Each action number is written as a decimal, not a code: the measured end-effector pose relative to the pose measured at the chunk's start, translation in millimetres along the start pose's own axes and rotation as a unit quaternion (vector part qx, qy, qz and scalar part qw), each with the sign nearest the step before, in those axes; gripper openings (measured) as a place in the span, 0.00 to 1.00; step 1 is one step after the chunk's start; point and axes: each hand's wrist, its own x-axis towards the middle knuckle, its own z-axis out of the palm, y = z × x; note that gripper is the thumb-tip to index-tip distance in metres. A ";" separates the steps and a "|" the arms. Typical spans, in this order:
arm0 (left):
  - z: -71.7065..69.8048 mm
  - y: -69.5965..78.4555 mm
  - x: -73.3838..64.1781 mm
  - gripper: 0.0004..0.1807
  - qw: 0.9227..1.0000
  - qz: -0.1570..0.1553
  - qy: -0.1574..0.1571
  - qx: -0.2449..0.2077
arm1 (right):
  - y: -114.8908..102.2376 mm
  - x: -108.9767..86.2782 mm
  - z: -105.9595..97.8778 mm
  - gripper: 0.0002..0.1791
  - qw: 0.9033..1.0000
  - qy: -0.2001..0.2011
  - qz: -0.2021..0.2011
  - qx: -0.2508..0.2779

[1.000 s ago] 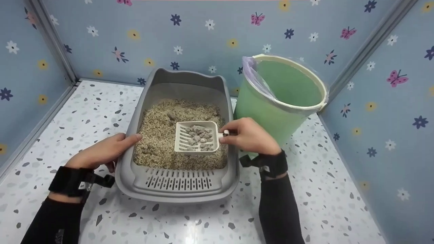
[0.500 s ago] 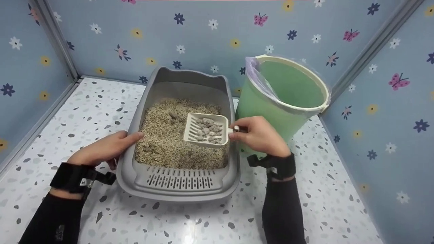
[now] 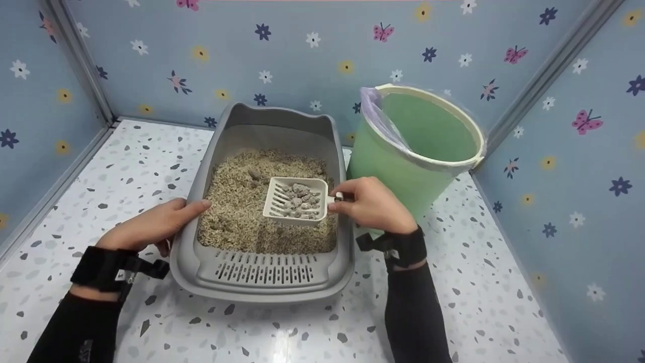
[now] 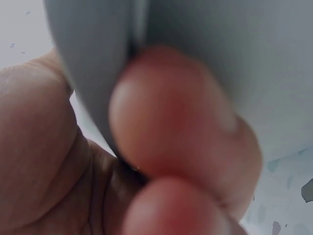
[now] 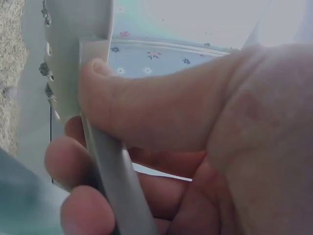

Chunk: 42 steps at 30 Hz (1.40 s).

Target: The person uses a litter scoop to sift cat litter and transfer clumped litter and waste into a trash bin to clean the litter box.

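Observation:
My right hand [image 3: 375, 204] grips the handle of a cream slotted litter scoop [image 3: 322, 220], thumb along the handle and fingers curled round it in the right wrist view. Several grey litter clumps [image 3: 301, 189] lie in the scoop's pan, held over the litter [image 3: 232, 217]. The litter fills the bottom of a grey litter box [image 3: 191, 267]. On the box's left side, my left hand [image 3: 151, 222] holds the rim, its thumb on top. From the left wrist view, fingertips [image 4: 166, 112] curl up against the underside of the rim.
A green bin [image 3: 403, 176] with a thin purple-tinted liner [image 3: 378, 113] stands close to the box's right side. Blue flowered panels [image 3: 302, 60] rise behind and on both sides. The floor [image 3: 478, 282] is white with grey speckles. A darker clump [image 3: 253, 174] sits in the litter.
The scoop moved right and up toward the bin side, then came back left over the litter. The clumps in it shifted a little. My left hand stays on the rim.

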 end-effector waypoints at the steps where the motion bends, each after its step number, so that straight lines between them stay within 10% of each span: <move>1: 0.0 0.1 0.0 0.44 1.000 0.000 0.000 0.000 | 0.3 -0.6 -0.2 0.05 1.000 0.000 0.001 0.000; 23: -0.8 -0.6 -0.6 0.42 1.000 0.010 -0.011 -0.001 | -20.8 -29.9 -21.7 0.06 0.999 0.046 -0.001 0.024; 42: -0.4 -0.8 -0.9 0.41 1.000 0.012 -0.009 -0.006 | -15.7 -50.1 -176.0 0.16 0.981 0.132 0.141 -0.020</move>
